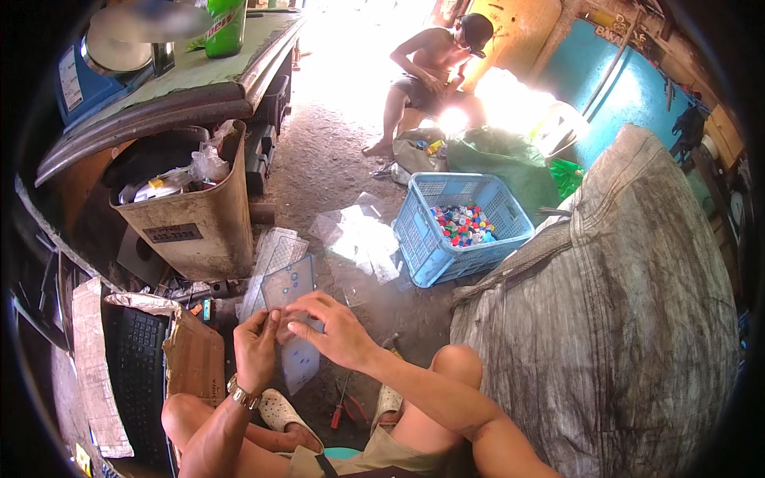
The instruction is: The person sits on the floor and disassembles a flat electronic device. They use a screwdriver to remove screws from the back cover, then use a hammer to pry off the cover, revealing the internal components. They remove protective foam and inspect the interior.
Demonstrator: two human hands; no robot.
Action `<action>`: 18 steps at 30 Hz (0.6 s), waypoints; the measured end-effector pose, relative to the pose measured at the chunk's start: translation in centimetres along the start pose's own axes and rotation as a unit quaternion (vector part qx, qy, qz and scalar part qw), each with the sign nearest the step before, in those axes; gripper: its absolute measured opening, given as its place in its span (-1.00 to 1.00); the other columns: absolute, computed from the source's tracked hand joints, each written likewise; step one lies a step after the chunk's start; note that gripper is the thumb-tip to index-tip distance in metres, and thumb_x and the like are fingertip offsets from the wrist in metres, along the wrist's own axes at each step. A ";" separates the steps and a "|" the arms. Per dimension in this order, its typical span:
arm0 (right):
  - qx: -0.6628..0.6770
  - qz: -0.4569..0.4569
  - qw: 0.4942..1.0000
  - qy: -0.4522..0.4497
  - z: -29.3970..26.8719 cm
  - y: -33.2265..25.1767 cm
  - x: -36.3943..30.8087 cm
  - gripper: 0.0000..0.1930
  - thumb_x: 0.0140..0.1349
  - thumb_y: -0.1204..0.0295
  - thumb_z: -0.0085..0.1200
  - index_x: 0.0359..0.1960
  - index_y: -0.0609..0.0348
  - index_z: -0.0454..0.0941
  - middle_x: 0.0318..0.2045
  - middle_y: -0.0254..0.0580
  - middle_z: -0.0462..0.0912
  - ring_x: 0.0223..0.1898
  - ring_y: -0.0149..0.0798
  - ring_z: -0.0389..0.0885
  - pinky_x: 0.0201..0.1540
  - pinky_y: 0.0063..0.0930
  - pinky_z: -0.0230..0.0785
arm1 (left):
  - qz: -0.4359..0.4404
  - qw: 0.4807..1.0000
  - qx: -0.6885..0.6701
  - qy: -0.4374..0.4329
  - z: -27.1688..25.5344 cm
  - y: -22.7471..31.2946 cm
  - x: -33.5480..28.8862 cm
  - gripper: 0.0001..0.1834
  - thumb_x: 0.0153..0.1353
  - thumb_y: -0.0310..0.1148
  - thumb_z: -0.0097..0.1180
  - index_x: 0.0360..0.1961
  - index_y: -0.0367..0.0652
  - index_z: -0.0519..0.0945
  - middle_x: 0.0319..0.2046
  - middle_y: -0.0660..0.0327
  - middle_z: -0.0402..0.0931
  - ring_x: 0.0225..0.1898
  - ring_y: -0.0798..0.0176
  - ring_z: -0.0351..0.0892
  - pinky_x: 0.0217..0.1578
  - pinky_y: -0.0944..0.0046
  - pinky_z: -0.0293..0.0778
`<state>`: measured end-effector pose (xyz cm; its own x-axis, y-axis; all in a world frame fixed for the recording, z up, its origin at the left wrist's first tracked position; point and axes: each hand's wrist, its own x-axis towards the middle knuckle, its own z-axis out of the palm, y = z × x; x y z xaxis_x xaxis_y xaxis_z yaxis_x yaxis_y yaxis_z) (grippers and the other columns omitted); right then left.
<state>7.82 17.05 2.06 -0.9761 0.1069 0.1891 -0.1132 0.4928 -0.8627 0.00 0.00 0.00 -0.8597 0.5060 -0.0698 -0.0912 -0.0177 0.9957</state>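
Hands [335, 328] amid bin [187, 247], sack [606, 327], blue crate [470, 261]

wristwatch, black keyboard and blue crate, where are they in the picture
Wristwatch [245, 395]: head view, on its band
Black keyboard [142, 350]: head view, on its keys
Blue crate [464, 261]: head view, on its near wall

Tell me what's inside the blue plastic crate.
Small caps in red, white, blue and other colours lie in the crate; whatever is under their top layer is hidden.
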 end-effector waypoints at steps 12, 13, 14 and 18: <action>0.099 0.122 0.975 0.158 -1.8 1.5 1.1 -0.34 0.20 0.24 0.34 0.28 0.22 0.36 0.15 -0.11 0.47 0.08 -0.24 0.52 0.14 -0.32 0.44 | 0.030 0.990 -0.136 0.038 -1.8 1.7 1.1 -0.71 0.43 -0.28 0.12 -0.15 -0.38 0.59 -0.18 0.04 0.68 -0.23 0.20 0.72 -0.30 0.28 0.64; 0.149 0.139 0.969 0.143 -2.1 1.5 1.5 -0.27 0.21 0.20 0.33 0.35 0.19 0.30 0.22 0.01 0.47 0.21 -0.14 0.46 0.12 -0.33 0.42 | 0.013 0.985 -0.166 0.041 -1.9 1.8 1.3 -0.70 0.43 -0.25 0.12 -0.17 -0.34 0.60 -0.19 0.05 0.67 -0.22 0.19 0.72 -0.30 0.27 0.64; 0.231 0.134 0.961 0.070 -2.5 1.2 1.3 -0.33 0.24 0.23 0.31 0.33 0.19 0.34 0.13 -0.03 0.54 0.17 -0.16 0.51 0.12 -0.34 0.42 | -0.004 0.985 -0.168 0.042 -2.2 2.1 1.3 -0.70 0.44 -0.24 0.11 -0.13 -0.33 0.58 -0.20 0.05 0.67 -0.22 0.19 0.72 -0.29 0.26 0.64; 0.236 0.185 0.954 -0.027 -2.6 1.0 0.9 -0.60 0.32 0.43 0.24 0.15 0.26 0.51 -0.16 -0.23 0.70 -0.15 -0.34 0.63 0.03 -0.48 0.45 | -0.015 0.978 -0.208 -0.003 -2.0 2.5 1.5 -0.66 0.46 -0.21 0.06 0.00 -0.31 0.49 -0.19 0.01 0.66 -0.20 0.14 0.72 -0.22 0.17 0.68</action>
<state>7.28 19.86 2.63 -0.9722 0.1470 -0.1820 0.1819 -0.0146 -0.9832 -2.56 -0.98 2.23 -0.8505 0.5167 -0.0977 -0.3149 -0.3516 0.8816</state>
